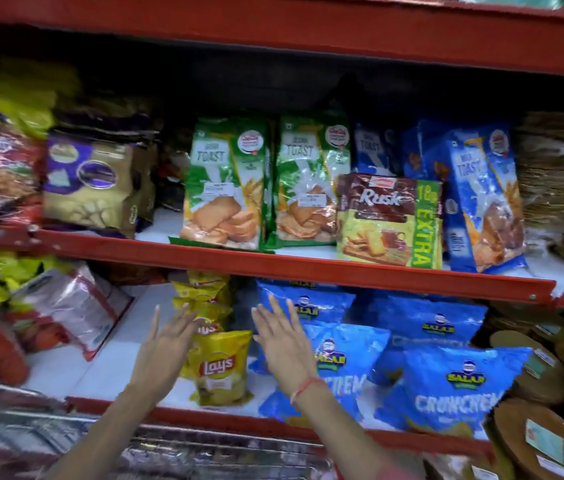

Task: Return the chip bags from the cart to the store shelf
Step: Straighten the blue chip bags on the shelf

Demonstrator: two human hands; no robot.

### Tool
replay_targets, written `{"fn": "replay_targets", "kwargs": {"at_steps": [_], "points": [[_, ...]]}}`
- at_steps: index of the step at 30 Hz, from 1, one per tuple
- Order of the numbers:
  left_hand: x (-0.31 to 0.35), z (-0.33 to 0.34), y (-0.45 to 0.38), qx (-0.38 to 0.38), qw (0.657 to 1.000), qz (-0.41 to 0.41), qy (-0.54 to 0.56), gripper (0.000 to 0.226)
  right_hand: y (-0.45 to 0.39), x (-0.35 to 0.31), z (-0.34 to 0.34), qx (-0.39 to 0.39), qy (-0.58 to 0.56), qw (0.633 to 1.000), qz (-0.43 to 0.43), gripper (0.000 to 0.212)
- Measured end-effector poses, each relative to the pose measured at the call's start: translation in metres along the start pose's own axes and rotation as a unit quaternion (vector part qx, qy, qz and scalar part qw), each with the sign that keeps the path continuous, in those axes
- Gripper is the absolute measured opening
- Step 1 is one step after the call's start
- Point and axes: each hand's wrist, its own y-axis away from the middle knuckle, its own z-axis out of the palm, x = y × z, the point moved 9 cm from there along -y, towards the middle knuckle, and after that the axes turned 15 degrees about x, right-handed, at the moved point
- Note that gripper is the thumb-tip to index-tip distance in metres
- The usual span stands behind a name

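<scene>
A row of yellow Lay's chip bags (220,370) stands upright on the lower white shelf (100,372), one behind another. My left hand (166,344) is flat and open just left of the row, fingers spread, touching or nearly touching the bags' side. My right hand (282,341), also open with a red thread at the wrist, is just right of the row, in front of blue Balaji chip bags (446,382). Neither hand holds anything. The metal cart (169,448) lies blurred along the bottom edge.
Above the red shelf edge (273,265) stand green toast packs (225,185), a Rusk pack (389,220) and blue toast packs (481,199). Snack bags fill the left side (66,306). Round brown stacked packs (543,427) sit at the right.
</scene>
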Motion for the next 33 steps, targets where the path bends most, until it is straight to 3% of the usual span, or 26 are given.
{"fn": "replay_targets", "kwargs": {"at_steps": [4,8,13,17,20,22,26,29,33], "points": [[-0.017,0.0,-0.001,0.016,0.999,0.024,-0.02,0.046,-0.016,-0.03,0.032,-0.07,0.047,0.996,0.004,0.043],[-0.028,-0.013,-0.003,0.017,1.0,0.011,-0.01,0.046,-0.025,-0.046,0.027,-0.018,0.072,0.997,-0.003,0.01],[-0.074,0.019,0.002,-0.032,0.994,-0.051,0.092,0.017,-0.018,-0.054,0.043,-0.144,0.024,0.989,0.034,0.025],[-0.09,0.04,0.004,-0.077,0.988,-0.075,0.107,0.013,-0.022,-0.067,0.056,-0.144,0.026,0.989,0.031,0.03],[-0.087,0.035,0.003,-0.068,0.987,-0.087,0.113,0.013,-0.025,-0.063,0.057,-0.125,0.0,0.991,0.049,0.029],[-0.077,0.025,0.0,-0.044,0.992,-0.066,0.102,0.02,-0.024,-0.054,0.05,-0.084,-0.025,0.994,0.063,0.037],[-0.052,0.014,-0.002,-0.033,0.997,-0.022,0.06,0.074,-0.005,-0.025,0.025,-0.033,-0.041,0.994,0.099,0.074],[-0.015,0.005,-0.011,-0.009,0.995,0.001,0.103,0.079,0.017,0.02,0.003,0.03,-0.011,0.991,0.13,0.081],[0.042,0.006,-0.028,-0.009,0.992,0.042,0.12,0.076,0.048,0.087,-0.013,0.03,0.019,0.985,0.17,0.084]]}}
